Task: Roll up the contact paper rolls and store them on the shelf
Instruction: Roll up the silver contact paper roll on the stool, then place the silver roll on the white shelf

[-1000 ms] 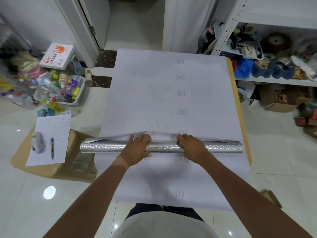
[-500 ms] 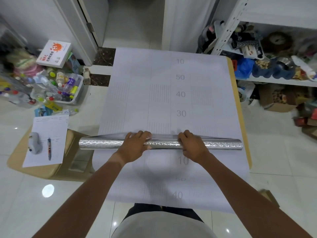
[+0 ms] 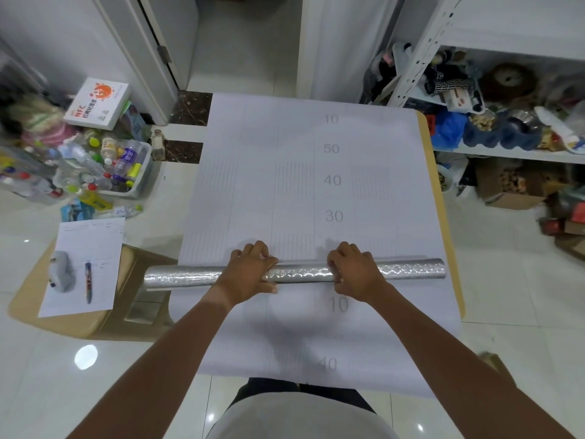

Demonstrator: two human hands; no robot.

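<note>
A silver roll of contact paper (image 3: 294,274) lies crosswise on the counter (image 3: 441,198), on top of its own unrolled white backing sheet (image 3: 285,147). The left hand (image 3: 248,270) and the right hand (image 3: 354,274) rest on the middle of the roll, palms down; each grip is closed over the roll, fingers curled across its far side. Grey numbers run up the sheet: 40, 10, 30, 40, 50, 10, with blocks of fine ruled lines beside them. The roll's left end sticks out past the sheet's edge. To the left, a white box (image 3: 98,104) shows red letters "NFC" above Chinese characters too small to read. The metal shelf (image 3: 506,153) stands to the right, crowded with clutter.
</note>
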